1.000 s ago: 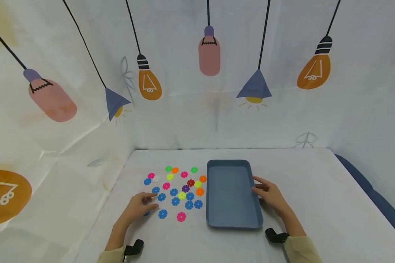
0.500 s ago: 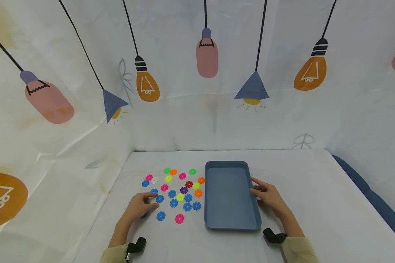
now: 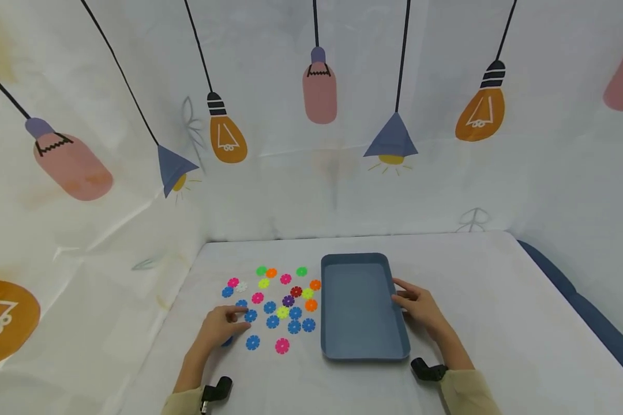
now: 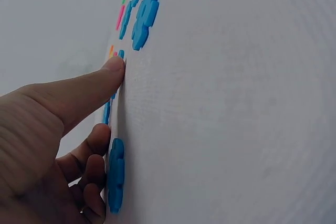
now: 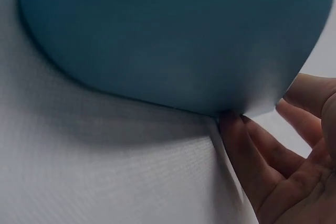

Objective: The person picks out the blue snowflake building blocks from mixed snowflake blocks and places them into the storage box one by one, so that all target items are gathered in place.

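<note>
My left hand point(image 3: 220, 329) rests low over the left side of a spread of small flower-shaped plastic discs, thumb and forefinger apart. In the head view a blue disc point(image 3: 251, 315) lies right by its fingertips, and another blue disc point(image 3: 227, 341) is partly hidden behind the hand. The left wrist view has a blue disc point(image 4: 115, 177) close beside the curled lower fingers, and the thumb tip near further discs. My right hand point(image 3: 419, 308) touches the right side of a blue-grey tray point(image 3: 364, 311) with extended fingers. In the right wrist view its fingertips meet the tray's outer wall point(image 5: 173, 51).
Pink point(image 3: 282, 346), orange point(image 3: 311, 305), green, yellow, red, purple and white discs lie among several blue ones, left of the tray. A white cloth point(image 3: 472, 288) covers the table. Patterned sheets hang behind and at the sides; a dark blue shape point(image 3: 576, 305) stands beyond the right edge.
The head view has shifted slightly, so the table, tray and discs sit a little further left in it. Both hands keep about the same pose, and nothing has been picked up.
</note>
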A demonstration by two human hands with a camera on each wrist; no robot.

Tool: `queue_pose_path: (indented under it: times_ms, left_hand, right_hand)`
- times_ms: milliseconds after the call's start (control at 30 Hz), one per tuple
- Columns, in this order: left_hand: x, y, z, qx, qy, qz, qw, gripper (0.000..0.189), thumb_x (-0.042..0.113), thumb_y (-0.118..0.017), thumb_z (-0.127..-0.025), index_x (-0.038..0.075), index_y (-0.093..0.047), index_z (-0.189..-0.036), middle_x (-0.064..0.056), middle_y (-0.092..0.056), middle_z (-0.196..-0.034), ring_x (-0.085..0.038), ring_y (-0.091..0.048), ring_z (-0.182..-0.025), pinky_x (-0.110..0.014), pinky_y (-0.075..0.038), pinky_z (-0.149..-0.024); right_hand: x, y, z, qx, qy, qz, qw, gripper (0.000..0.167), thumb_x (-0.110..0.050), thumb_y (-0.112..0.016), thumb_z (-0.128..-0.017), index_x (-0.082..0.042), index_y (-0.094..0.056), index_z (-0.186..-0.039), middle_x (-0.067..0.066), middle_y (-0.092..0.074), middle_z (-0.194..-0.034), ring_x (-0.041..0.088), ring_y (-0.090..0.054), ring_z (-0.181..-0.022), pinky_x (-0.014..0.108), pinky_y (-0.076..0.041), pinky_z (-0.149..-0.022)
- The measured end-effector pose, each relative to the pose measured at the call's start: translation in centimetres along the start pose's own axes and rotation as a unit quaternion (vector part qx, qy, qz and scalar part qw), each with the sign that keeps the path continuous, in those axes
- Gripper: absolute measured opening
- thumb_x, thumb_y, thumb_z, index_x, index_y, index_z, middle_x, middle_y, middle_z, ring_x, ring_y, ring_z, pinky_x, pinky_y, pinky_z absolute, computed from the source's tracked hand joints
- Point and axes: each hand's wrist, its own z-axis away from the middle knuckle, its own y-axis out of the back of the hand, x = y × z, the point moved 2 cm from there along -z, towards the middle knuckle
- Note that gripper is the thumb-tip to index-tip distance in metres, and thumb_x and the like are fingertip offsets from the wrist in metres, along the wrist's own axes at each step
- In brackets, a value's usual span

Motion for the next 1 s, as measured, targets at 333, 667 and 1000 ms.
queue_pose_path:
  times_ms: [333, 667, 1000]
  left_hand:
    - [0.1, -0.1, 0.2, 0.011, 0.014, 0.007, 0.9998, 0.033, 0.026, -0.084, -0.077, 0.011, -0.074, -0.105, -0.001, -0.052, -0.074, -0.018, -0.048, -0.071, -0.029, -0.040, -0.059]
    - [1.0, -0.3, -0.2, 0.015, -0.002, 0.022, 0.9996, 0.026, 0.017, -0.084, -0.076, 0.009, -0.071, -0.097, 0.001, -0.058, -0.076, -0.018, -0.053, -0.072, -0.028, -0.048, -0.064]
    - [1.9, -0.6, 0.0, 0.026, 0.002, 0.059, 0.9979, 0.019, 0.014, -0.081, -0.079, 0.008, -0.071, -0.094, 0.001, -0.065, -0.080, -0.016, -0.060, -0.075, -0.033, -0.056, -0.071]
  right_hand:
    - [-0.3, -0.3, 0.0, 0.002, 0.005, -0.005, 1.0000, 0.057, -0.023, -0.067, -0.094, -0.008, -0.046, -0.145, 0.026, -0.057, -0.127, 0.034, -0.056, -0.113, 0.039, -0.054, -0.082]
    - [0.1, -0.2, -0.1, 0.011, -0.018, 0.000, 0.9998, 0.057, -0.024, -0.067, -0.094, -0.010, -0.046, -0.146, 0.026, -0.055, -0.130, 0.035, -0.055, -0.116, 0.044, -0.053, -0.087]
    - [0.2, -0.4, -0.1, 0.020, -0.018, 0.005, 0.9996, 0.055, -0.024, -0.065, -0.095, -0.011, -0.047, -0.145, 0.025, -0.056, -0.129, 0.035, -0.056, -0.115, 0.044, -0.052, -0.087]
